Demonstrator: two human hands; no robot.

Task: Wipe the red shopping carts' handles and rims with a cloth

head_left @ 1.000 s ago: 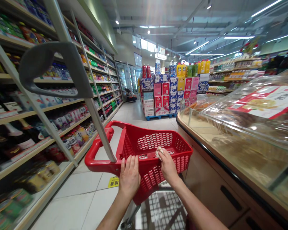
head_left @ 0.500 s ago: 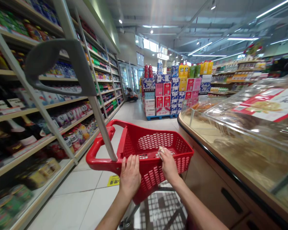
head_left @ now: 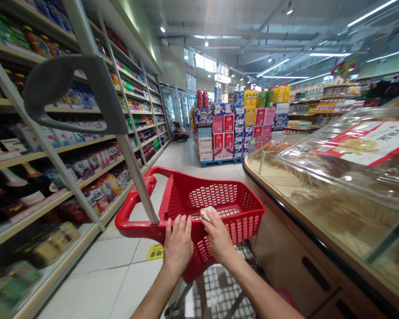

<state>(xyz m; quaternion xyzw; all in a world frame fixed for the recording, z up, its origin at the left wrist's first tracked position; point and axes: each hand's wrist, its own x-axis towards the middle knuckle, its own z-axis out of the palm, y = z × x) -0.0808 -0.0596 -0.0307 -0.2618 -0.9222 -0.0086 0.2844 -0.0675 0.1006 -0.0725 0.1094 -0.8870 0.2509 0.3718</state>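
A red plastic basket [head_left: 239,218] with a perforated wall stands before me, a grey upright handle [head_left: 108,95] rising at its left end. My left hand [head_left: 178,243] rests against the basket's near side, fingers stretched toward the rim. Just right of it, my right hand [head_left: 219,237] is closed on a crumpled white cloth [head_left: 207,213] at the near rim. Part of the cloth is hidden under the fingers. A wire-grid part of the cart [head_left: 213,288] shows below the basket.
Drink shelves [head_left: 86,141] run along the left. On the right stands a wooden display counter [head_left: 286,261] bearing clear plastic food boxes [head_left: 355,146]. Stacked drink cartons [head_left: 223,139] stand ahead on a blue pallet. A person [head_left: 180,132] crouches far down the aisle. A yellow floor sign [head_left: 155,252] lies beside the basket.
My right hand has moved left along the near rim with the cloth, closer to my left hand. My left hand stays at the same spot on the basket. The view has shifted slightly.
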